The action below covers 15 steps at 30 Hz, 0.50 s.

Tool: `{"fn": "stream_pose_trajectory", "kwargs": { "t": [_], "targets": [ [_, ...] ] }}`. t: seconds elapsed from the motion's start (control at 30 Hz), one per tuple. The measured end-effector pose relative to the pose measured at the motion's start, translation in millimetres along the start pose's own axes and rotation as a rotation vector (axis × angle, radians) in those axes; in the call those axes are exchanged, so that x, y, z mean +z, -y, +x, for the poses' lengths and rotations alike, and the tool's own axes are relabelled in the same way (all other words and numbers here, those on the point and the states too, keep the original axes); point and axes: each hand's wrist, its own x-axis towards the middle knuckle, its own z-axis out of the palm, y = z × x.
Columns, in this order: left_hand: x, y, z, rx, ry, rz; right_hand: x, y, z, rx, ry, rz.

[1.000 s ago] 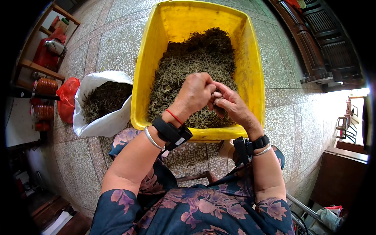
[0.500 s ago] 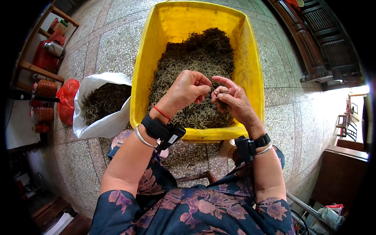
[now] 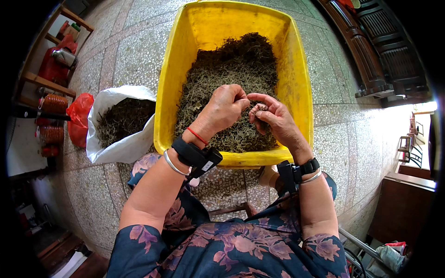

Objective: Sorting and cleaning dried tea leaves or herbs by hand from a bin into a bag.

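A large yellow plastic tub [image 3: 301,55] holds a heap of dry, twiggy plant material [image 3: 232,65], dark toward the back. Over it my left hand [image 3: 222,107] has its fingers pinched, and whatever is between them is hidden. Just to its right my right hand [image 3: 273,120] curls around a small clump of the dried material [image 3: 262,123], its index finger reaching toward my left fingertips. Left of the tub stands a white woven sack [image 3: 99,139] with more of the same dark material inside.
A red plastic bag [image 3: 79,120] lies by a wooden rack [image 3: 51,79] of containers at the left. Dark carved wooden furniture [image 3: 366,55] is at the upper right, a brown cabinet [image 3: 396,208] at the lower right. My knees are below the tub on the speckled floor [image 3: 92,208].
My hands were together a second ago, drew apart, and now my left hand has moved back toward the right one. The clump stays in my right hand.
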Motion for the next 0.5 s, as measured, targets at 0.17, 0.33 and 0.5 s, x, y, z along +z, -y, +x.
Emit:
{"fn": "stream_pose_trajectory", "kwargs": {
  "t": [0.17,0.33,0.5],
  "targets": [
    [-7.0,-10.3,-2.3,-0.105,0.030,-0.151,0.2,1.6,0.0,0.006,-0.021,0.021],
    [-9.8,-1.7,-0.4,-0.112,0.035,-0.198,-1.0,2.2,-0.6,0.032,-0.048,0.020],
    [-0.9,-5.3,-1.0,-0.127,0.043,-0.255,-2.7,-6.3,0.2,0.039,-0.088,0.059]
  ]
}}
